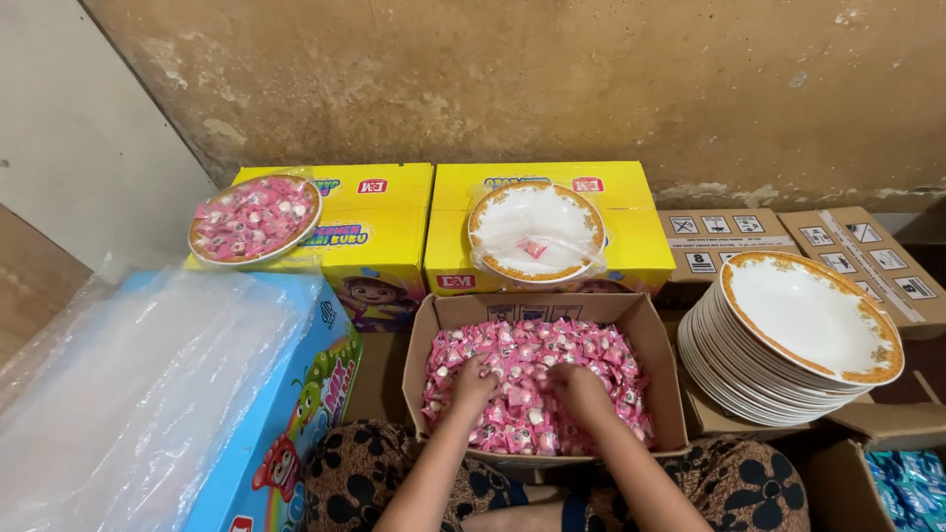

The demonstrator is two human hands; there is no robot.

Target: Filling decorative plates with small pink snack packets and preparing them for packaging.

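Two hands deep in a cardboard box [662,394] of pink wrapped sweets [532,379], seen from the head camera: left hand [474,384] and right hand [576,386] side by side, fingers curled down into the heap, grasping at sweets, though impossible to tell how many held. Box resting at the knees, against a lap in dark flower-print cloth [360,473]. Behind it, two yellow cartons [394,246] side by side against a stained, flaking ochre wall [552,79]; on the left carton a plate heaped with pink sweets [254,219], on the right one a gold-rimmed white plate wrapped in clear plastic [535,232] with one pink sweet inside. To the right, a tall stack of gold-rimmed white plates [788,340] on brown cartons [867,256]. To the left, a blue carton [296,433] under a pile of clear plastic sheets [138,384]. Blue packets [907,483] at lower right.
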